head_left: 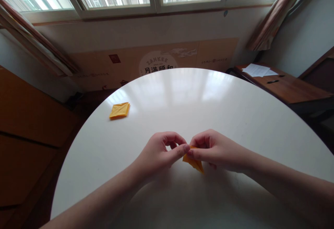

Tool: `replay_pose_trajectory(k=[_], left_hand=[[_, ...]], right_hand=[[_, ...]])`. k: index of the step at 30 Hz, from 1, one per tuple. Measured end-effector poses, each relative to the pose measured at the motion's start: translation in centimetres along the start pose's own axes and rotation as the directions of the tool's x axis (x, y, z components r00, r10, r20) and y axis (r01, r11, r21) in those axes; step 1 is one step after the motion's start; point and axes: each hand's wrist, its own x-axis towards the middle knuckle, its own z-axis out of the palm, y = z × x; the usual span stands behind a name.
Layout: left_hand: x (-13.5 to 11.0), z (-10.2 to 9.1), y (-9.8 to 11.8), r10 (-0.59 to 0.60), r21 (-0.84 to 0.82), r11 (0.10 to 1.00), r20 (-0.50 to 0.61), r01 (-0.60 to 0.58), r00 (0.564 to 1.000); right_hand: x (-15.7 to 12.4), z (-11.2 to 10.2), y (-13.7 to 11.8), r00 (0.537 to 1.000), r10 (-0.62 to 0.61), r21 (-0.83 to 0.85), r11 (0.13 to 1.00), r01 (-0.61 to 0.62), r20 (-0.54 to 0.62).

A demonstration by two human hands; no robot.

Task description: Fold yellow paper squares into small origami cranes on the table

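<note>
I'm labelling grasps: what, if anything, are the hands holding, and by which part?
The left hand and right hand together pinch a small folded yellow piece by its upper end; the far side of the hold is hidden.

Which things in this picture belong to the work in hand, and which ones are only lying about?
Work in hand:
yellow piece, between left hand and right hand
white table, beneath
folded yellow square, probably, by its matching colour

Lying about:
papers on the wooden desk
small dark object near them
</note>
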Motion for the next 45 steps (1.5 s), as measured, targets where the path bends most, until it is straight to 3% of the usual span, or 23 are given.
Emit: replay_pose_trajectory(k=[9,16,28,32,37,45], left_hand=[[0.1,-0.1,0.0,0.007,0.129,0.992,-0.068,0.002,0.998],[-0.3,0.0,0.2,-0.029,0.143,0.989,-0.007,0.029,1.000],[-0.1,-0.1,-0.3,-0.006,0.026,1.000,-0.015,0.007,1.000],[-0.1,-0.1,-0.3,-0.018,0.060,0.998,-0.053,0.021,0.998],[-0.1,-0.1,-0.2,-0.052,0.071,0.996,-0.052,0.056,0.997],[0.3,-0.1,-0.4,-0.055,0.137,0.989,-0.021,0.058,0.998]], right_hand=[[-0.1,-0.6,-0.5,0.996,-0.088,-0.006,0.996,0.087,-0.032],[0.7,-1.4,0.7,0.983,-0.107,0.132,0.983,0.127,-0.150],[0.7,-0.6,0.6,0.997,-0.053,0.190,0.980,0.063,-0.061],[0.9,-0.6,0.9,0.995,-0.076,0.165,0.983,0.085,-0.061],[1.1,-0.8,1.2,0.976,-0.166,0.083,0.980,0.178,-0.140],[1.3,-0.9,0.9,0.973,-0.161,0.058,0.983,0.172,-0.167]])
